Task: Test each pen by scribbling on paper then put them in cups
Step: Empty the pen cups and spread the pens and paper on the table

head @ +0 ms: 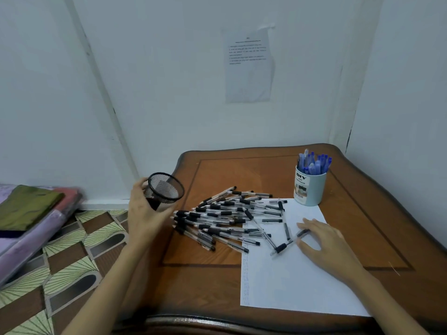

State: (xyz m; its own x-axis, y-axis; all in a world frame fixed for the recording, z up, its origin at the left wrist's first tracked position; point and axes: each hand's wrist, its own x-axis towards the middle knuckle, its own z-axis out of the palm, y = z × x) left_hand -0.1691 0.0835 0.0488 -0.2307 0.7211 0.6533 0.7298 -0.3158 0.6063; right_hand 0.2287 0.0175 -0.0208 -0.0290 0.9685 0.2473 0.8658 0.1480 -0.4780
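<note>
The left hand (pixel 142 213) grips a black mesh cup (pixel 164 188), tilted with its mouth toward the camera, just off the left edge of the table (pixel 362 226). The right hand (pixel 324 240) lies loosely spread on the paper (pixel 290 281), fingertips touching one pen (pixel 281 247) lying there. A pile of black pens (pixel 217 216) lies between the hands, and a pale blue cup (pixel 312 189) of blue pens (pixel 314 162) stands behind the paper

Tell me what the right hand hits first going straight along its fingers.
The right hand would likely meet the loose black pen at its fingertips on the paper, then the pen pile; depth unclear.
</note>
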